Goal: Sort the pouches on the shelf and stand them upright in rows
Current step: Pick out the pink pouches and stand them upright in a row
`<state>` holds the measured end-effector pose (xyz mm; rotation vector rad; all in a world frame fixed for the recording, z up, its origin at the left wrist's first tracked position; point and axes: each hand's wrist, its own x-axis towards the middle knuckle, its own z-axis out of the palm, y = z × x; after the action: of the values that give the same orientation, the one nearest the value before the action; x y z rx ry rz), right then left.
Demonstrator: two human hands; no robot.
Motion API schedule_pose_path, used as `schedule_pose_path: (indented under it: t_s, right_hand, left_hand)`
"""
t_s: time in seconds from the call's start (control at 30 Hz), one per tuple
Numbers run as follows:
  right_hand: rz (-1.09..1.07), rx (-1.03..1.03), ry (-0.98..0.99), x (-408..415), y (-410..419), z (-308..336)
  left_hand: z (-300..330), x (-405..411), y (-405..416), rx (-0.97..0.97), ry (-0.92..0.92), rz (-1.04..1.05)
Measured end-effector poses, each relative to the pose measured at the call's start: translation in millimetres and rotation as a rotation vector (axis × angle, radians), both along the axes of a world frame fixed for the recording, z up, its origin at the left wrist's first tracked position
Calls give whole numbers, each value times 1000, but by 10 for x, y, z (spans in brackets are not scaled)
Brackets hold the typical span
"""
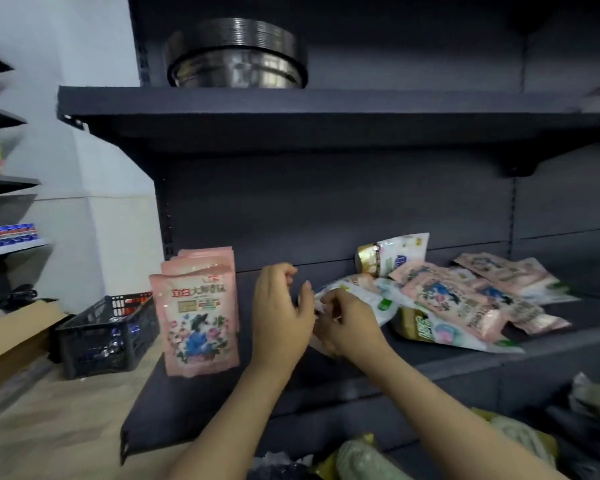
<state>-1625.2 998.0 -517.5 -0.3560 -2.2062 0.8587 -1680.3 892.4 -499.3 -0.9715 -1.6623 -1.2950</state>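
Observation:
Several pink flowered pouches [196, 317] stand upright in a row at the left end of the dark shelf [465, 370]. A loose heap of pink pouches [465, 296] and white-green pouches [440, 336] lies flat to the right, with one white pouch [400, 252] leaning on the back panel. My right hand [347, 322] pinches the edge of a white pouch [368, 294] at the heap's left side. My left hand [281, 313] hovers just beside it, fingers apart and curled, between the row and the heap.
An upper shelf [291, 105] carries a stack of metal bowls [236, 55]. A black crate [108, 336] and a cardboard box [18, 327] sit on the floor at left. Bags lie below the shelf at bottom right. Another stocked rack stands far left.

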Motion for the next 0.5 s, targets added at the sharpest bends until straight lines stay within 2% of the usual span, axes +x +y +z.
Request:
schedule_pose_path:
  t_s: [0.17,0.37,0.43,0.5]
  right_hand:
    - [-181,34,-24,394,783,24]
    - [-364,64,-73,768,1612,-52]
    - [-505,109,-175,866,1895,-86]
    - [-597,61,-383,942,2145,-106]
  left_hand:
    - [64,171,876,-209,-190,-163]
    - [9,234,1801,-551,-271,-257]
    - [-2,266,2066,-714,-279,-292]
    - [-13,306,2279,-867,-305,-329]
